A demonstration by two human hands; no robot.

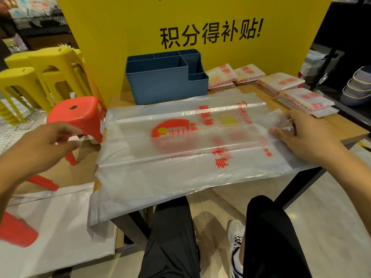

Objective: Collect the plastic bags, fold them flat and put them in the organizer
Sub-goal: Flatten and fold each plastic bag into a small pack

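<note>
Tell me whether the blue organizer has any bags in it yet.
Empty as far as can be seen: the blue organizer shows bare compartment walls inside, while the folded bags sit stacked on the table beside it.

The left hand is smeared by motion blur (its grip unreadable). Print under the plastic bag's folded layer turns hazy. The yellow sign's top line is cut off, and the surface is mostly hidden.
</note>
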